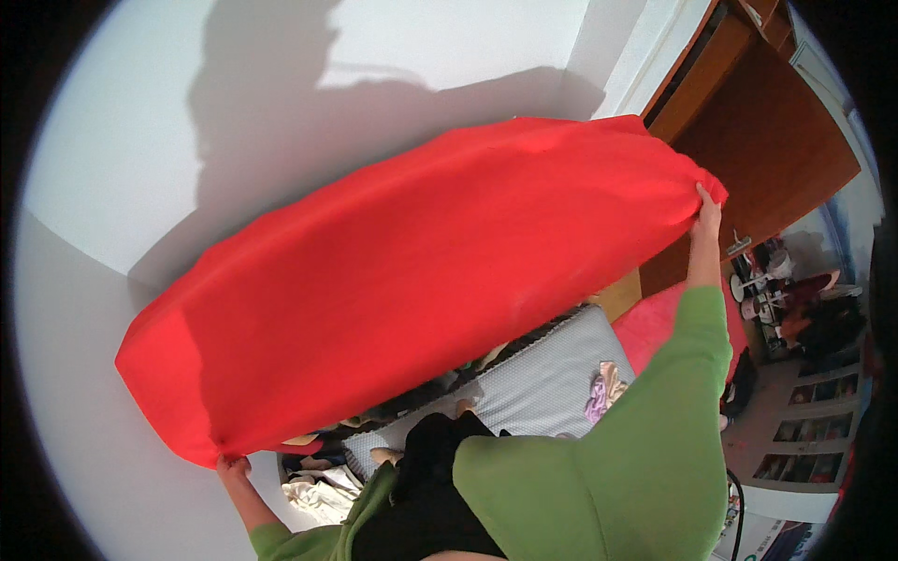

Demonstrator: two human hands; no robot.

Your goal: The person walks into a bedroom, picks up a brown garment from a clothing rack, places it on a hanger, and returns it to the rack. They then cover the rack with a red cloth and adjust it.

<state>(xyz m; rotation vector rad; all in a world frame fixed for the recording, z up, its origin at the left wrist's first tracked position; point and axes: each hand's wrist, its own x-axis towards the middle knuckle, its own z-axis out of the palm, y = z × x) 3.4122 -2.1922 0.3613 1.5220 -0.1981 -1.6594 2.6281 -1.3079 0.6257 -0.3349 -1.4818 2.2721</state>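
A large red cloth (421,266) is stretched out between my two hands, with its far edge near the white wall. My left hand (233,466) grips its lower left corner, where the fabric bunches. Raised at the right, my right hand (708,210) clutches the gathered right end. Much of the surface below is hidden behind the cloth. Under it shows a pale grey patterned sheet (547,375), where my bare feet rest.
Small lilac and beige garments (605,389) lie on the sheet. White crumpled cloth (326,494) is at the lower left. A brown wooden door (765,147) stands at the right, with pink bedding (652,326) below it and cluttered belongings (793,301) beyond.
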